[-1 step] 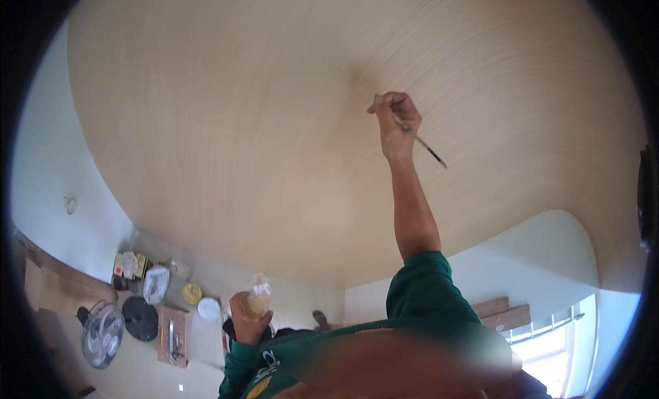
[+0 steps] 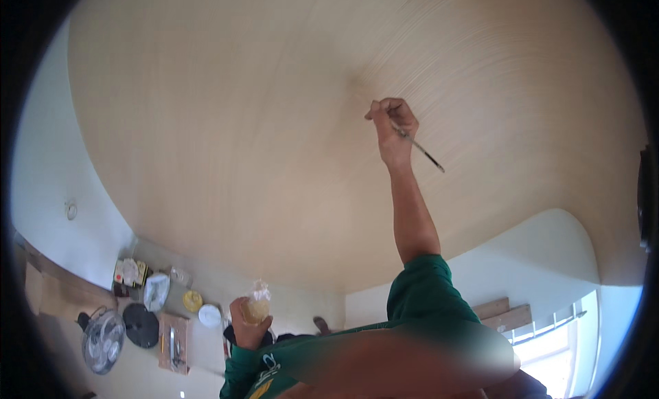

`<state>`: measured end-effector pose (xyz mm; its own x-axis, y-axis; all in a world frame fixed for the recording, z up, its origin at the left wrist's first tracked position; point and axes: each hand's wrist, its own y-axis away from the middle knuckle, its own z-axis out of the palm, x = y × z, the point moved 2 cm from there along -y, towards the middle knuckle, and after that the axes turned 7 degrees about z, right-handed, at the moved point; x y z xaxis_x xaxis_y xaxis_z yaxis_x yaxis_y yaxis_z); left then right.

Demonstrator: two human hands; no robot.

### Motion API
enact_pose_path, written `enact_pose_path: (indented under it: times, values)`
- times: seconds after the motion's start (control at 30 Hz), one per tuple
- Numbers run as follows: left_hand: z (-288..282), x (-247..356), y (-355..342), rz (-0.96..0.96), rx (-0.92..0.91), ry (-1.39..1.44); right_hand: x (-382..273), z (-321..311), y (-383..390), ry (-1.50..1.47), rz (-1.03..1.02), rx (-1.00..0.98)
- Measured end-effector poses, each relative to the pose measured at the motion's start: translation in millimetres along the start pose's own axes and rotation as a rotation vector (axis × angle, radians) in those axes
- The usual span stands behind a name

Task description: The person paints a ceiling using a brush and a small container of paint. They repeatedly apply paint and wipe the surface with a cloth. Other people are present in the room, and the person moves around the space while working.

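Overhead, right hand (image 2: 391, 128) presses thin brush (image 2: 419, 148) against pale wood-grain ceiling (image 2: 226, 110)

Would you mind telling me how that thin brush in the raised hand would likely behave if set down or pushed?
The thin brush looks slender and straight, so probably stiff and very light; the right hand pinches it with fingertips alone. Its round, narrow handle would likely roll if nudged on a flat surface. The tip against the pale wood-grain ceiling is hidden, so its softness cannot be judged.

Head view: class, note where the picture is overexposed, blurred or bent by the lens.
Head view: the window at lower right is blown out white; a smeared blur covers the area beside the green sleeve; the wood-grain ceiling bulges into a dome; the rim is black.
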<state>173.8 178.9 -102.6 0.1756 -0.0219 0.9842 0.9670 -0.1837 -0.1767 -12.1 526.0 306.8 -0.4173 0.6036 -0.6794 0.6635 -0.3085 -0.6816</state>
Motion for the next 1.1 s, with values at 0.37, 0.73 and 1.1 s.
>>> enact_pose_path:
  times: [0.37, 0.73, 1.1]
  values:
    - [-3, 12, -12, 0.007, 0.0, 0.064, -193, -85, -78, 0.428, -0.665, 0.183]
    - [-13, 5, -14, 0.036, -0.039, 0.058, -310, -62, -124, 1.089, -1.561, 0.551]
    - [3, -14, -8, -0.079, 0.015, 0.242, -340, -100, -158, 0.793, -1.641, 0.288]
